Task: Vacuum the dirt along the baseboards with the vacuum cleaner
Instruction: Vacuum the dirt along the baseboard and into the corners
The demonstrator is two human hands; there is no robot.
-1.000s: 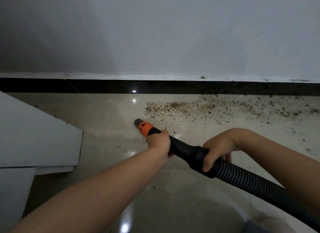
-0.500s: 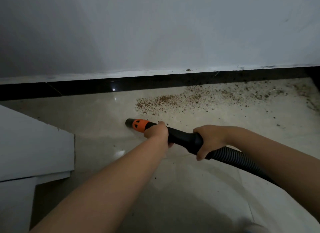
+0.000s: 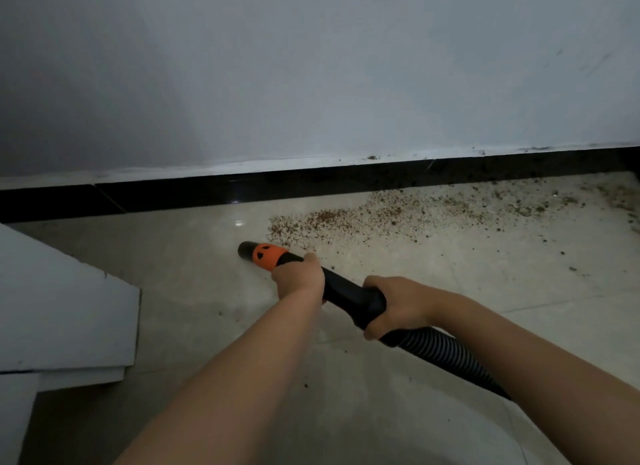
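Here, at the near left, a white block with a stepped edge sits on the pale tiled floor. Behind it a black baseboard runs left to right under the grey wall, rising slightly toward the far right. The nozzle, black at the mouth with an orange collar, lies low over the floor near the centre, its mouth pointing left and just short of the dirt. The left hand grips the tube right behind the orange collar, fingers wrapped round it. To its right, the right hand grips the thicker black handle, fingers curled under where the ribbed hose begins. The hose trails off to the near right. The dirt spreads in a brown band along the baseboard from the nozzle to the far right edge, with scattered specks nearer.
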